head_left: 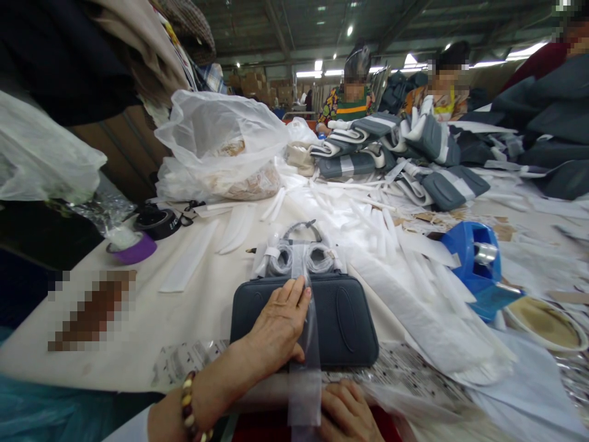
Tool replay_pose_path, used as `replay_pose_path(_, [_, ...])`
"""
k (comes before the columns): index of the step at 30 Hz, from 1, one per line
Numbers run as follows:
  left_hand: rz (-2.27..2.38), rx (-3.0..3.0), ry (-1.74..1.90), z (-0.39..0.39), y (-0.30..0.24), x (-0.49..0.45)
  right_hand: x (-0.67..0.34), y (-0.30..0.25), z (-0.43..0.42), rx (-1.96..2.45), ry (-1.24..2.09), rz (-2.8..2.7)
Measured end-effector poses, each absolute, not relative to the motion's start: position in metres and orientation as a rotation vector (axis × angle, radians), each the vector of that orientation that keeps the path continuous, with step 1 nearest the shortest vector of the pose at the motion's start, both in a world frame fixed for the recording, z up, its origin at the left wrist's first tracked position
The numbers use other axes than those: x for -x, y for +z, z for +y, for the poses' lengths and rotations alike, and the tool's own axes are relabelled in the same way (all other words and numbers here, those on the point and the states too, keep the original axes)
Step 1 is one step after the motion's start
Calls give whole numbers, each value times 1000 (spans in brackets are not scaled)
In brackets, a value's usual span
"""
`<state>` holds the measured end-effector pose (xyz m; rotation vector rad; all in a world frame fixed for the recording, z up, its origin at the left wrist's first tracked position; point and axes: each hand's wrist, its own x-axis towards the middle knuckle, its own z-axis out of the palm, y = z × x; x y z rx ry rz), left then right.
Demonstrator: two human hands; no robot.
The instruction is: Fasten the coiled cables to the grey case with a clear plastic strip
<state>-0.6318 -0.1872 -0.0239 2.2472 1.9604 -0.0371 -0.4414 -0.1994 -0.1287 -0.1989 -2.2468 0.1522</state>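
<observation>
A dark blue-grey zippered case [352, 319] lies in front of me on the white table. My left hand [278, 319] rests flat on its lid, fingers together and stretched out, pressing on a clear plastic strip [310, 344]. This strip runs over the case and hangs past its near edge. Close beside the strip's lower end is my right hand [347, 411], with fingers curled; what they grip is hidden. Behind the case sit two coiled clear-wrapped cables [319, 258] with a strap across them. Under the case lies a printed clear plastic sheet [400, 368].
Blue tape dispenser [473, 264] and a tape roll [545, 322] stand at right. Folded grey cases [448, 187] pile up behind, near two people. A large plastic bag [221, 147], black roll [156, 221] and purple roll [132, 248] are at left. White foam strips [188, 258] lie around.
</observation>
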Motion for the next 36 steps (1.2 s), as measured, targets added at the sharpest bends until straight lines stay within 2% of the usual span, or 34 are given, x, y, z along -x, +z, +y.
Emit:
replay_pose_path(10, [1884,-2392,-87,-193,-30,639,425,-111,-202,195,292,-2560])
replay_pose_path(23, [1820,-2397,-209,-180,-26,642,435,-107,-201,132,388,-2409])
replay_pose_path(36, [1858,-2406,-253,-182,-29,638,440,-81,-201,112,301,-2441])
